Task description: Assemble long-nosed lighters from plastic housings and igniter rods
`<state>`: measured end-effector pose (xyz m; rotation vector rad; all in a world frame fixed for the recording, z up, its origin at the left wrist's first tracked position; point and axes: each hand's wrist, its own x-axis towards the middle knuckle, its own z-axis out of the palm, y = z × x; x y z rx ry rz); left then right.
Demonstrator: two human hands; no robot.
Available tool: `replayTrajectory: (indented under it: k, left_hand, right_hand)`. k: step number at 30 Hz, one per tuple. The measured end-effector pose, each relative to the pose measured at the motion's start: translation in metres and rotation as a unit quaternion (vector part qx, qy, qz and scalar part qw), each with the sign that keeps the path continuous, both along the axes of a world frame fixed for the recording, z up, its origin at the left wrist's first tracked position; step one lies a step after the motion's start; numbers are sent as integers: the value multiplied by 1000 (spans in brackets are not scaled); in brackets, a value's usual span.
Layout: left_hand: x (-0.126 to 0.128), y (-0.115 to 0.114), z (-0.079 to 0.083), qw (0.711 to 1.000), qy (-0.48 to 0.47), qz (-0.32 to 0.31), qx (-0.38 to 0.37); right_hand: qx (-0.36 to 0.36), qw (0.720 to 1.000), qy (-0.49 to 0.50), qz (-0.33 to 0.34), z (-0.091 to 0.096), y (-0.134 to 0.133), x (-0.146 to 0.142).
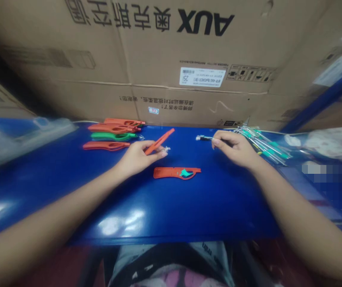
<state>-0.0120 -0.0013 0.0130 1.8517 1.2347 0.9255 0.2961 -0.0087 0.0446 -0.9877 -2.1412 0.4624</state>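
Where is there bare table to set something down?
Widest: the table between the lone orange piece and the near edge. A smaller gap lies between left hand and right hand. Crowded: far left, orange pieces, green piece; far right, thin rods.

The tabletop point(218, 207) is smooth and glossy. Behind it, the carton point(153, 59) is matt cardboard bearing a paper label point(202, 76). Above the tabletop, the raised orange piece point(161, 140) looks smooth plastic; toward the tabletop's right, slender rods point(262, 144) gleam like metal.

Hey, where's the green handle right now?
In the head view, the green handle lies left of centre on the blue table, between orange handles, near the left hand.
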Motion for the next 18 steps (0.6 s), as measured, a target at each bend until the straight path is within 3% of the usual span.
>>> replayTrajectory:
  k: [4,8,14,18]
  left_hand:
    - [13,-13,3,983,-142,-47,-102]
    - [29,-33,0,962,-232,-84,-116]
    - [37,-45,-6,960,-204,-126,-143]
    - [29,-38,-4,987,-112,-98,-63]
  right_hand:
    - [-19,997,9,75,-1,-10,-13]
    - [-98,981,-25,166,-10,-29,-41]
    - [-134,966,-44,215,-20,-40,-59]
    - [-84,974,-101,185,-21,-40,-57]
